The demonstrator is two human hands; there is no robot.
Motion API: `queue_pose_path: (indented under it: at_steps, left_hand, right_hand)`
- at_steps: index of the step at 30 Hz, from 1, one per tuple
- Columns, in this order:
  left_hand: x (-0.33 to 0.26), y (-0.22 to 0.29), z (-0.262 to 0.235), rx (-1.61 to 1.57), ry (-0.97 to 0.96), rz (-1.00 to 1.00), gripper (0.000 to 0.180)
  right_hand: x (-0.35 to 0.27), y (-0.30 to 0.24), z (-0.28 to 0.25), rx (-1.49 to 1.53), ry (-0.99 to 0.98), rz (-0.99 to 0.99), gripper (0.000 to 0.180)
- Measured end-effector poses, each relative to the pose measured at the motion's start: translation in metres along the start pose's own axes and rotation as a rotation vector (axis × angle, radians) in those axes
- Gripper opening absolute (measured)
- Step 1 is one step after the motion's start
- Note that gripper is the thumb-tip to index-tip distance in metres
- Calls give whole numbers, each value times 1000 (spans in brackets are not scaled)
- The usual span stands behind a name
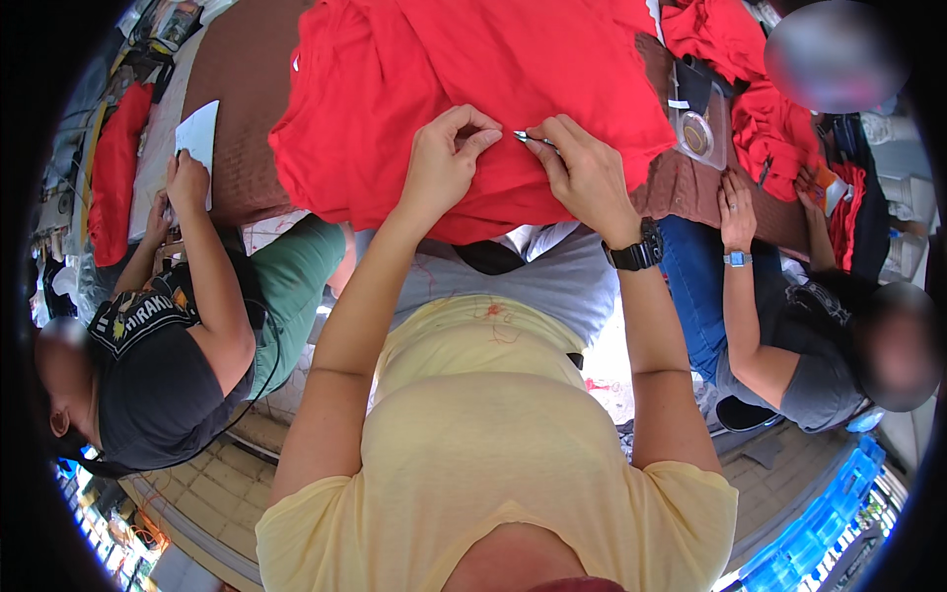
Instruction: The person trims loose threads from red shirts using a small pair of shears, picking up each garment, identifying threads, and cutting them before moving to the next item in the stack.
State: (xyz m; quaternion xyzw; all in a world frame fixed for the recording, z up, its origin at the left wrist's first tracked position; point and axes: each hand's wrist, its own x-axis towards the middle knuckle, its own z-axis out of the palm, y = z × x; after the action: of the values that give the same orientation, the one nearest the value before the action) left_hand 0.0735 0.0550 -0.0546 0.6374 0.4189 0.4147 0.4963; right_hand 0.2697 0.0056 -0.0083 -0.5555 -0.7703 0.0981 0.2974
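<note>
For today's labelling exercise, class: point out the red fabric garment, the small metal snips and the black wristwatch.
red fabric garment [395, 69], head view: flat upper area of the cloth.
small metal snips [528, 137], head view: thin blade between the hands.
black wristwatch [639, 254], head view: strap on the right wrist.

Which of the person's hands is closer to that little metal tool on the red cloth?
Right. The right hand holds the metal tool; the left hand pinches the red cloth just beside its tip.
</note>
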Motion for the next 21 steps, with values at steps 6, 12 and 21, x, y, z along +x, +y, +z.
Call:
queue_pose_path:
  at_steps: [6,12,21]
  left_hand:
    - [5,-1,-2,-189,-123,-130,6]
    - [7,2,-8,-161,-150,-146,7]
    - [-4,41,-25,332,-258,13,5]
  right_hand:
    - [3,3,5,-33,22,-23,6]
    - [8,-2,9,-70,18,-36,5]
    - [8,8,-4,259,161,227,18]
